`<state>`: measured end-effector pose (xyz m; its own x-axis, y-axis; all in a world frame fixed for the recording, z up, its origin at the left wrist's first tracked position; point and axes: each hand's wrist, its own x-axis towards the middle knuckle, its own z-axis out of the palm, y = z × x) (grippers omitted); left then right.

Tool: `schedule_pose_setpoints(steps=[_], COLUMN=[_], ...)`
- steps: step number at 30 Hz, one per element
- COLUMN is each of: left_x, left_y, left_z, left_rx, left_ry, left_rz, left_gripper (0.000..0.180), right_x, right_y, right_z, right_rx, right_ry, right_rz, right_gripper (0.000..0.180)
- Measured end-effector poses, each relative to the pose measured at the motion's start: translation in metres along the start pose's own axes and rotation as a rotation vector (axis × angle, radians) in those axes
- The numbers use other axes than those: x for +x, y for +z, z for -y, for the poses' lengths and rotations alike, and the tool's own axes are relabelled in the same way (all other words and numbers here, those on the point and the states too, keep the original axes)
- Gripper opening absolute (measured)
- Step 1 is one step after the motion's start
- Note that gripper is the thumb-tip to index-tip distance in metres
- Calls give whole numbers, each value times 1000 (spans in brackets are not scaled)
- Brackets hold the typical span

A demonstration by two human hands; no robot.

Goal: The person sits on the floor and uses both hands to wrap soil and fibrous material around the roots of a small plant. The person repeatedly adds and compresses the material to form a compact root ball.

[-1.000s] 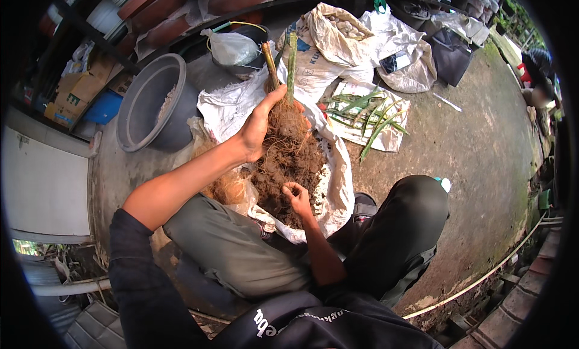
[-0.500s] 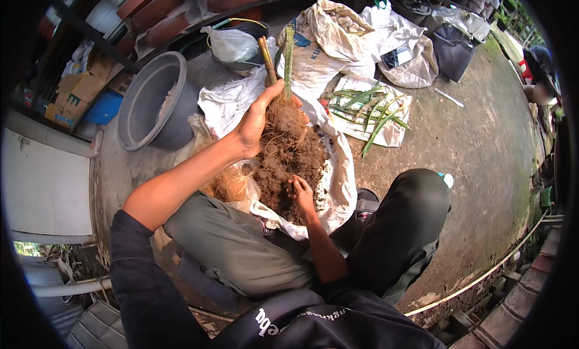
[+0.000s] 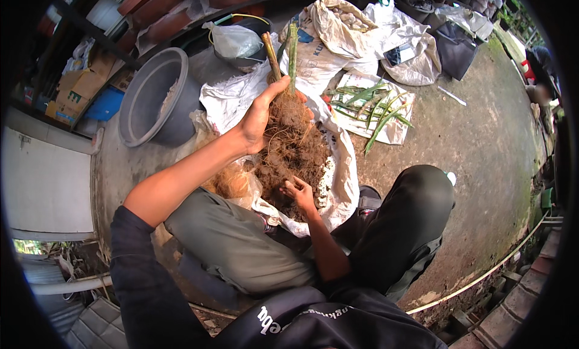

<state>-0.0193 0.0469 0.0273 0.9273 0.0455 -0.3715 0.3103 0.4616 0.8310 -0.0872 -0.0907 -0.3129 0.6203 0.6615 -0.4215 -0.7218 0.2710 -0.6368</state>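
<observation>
My left hand (image 3: pixel 257 121) is closed round the base of a plant (image 3: pixel 291 115) whose brown, fibrous root ball hangs beneath the grip. From its top rise a cut brownish stem and an upright green leaf stub. Below the roots, dark crumbly soil (image 3: pixel 283 168) lies in an opened white sack (image 3: pixel 347 195) between my legs. My right hand (image 3: pixel 300 195) is low over that soil at the lower end of the roots, its fingers slightly apart and nothing visible in them. Pale fibres (image 3: pixel 232 181) in clear plastic are left of the soil.
A large grey tub (image 3: pixel 154 102) stands at the left, with a dark bucket (image 3: pixel 241 44) behind. Cut green leaves (image 3: pixel 377 108) lie on a flattened white sack at the right. An open sack of pale lumps (image 3: pixel 344 20), a phone (image 3: pixel 400 54) and a dark bag (image 3: pixel 453 50) are farther back.
My right hand has shifted slightly left, and its fingers have loosened and spread. The left hand still holds the plant in nearly the same place.
</observation>
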Motion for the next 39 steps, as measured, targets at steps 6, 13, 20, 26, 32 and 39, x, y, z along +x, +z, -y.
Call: schedule_pose_setpoints(steps=[6, 13, 20, 26, 32, 39], left_x=[1, -1, 0, 0, 2, -1], left_y=[-3, -2, -3, -5, -4, -7], left_z=[1, 1, 1, 2, 3, 3], left_rx=[21, 13, 2, 18, 31, 12], left_ry=[21, 14, 5, 11, 19, 32], left_rz=[40, 40, 24, 54, 29, 45], left_gripper=[53, 54, 54, 54, 52, 51], right_x=[-3, -3, -2, 2, 5, 7], right_y=[12, 14, 17, 10, -2, 0], right_z=[2, 6, 13, 17, 5, 10], right_rx=[-181, -412, -636, -381, -213, 52], right_ry=[-142, -264, -301, -319, -117, -17], right_rz=[-29, -90, -216, -238, -255, -10], right_gripper=[46, 29, 29, 33, 51, 46])
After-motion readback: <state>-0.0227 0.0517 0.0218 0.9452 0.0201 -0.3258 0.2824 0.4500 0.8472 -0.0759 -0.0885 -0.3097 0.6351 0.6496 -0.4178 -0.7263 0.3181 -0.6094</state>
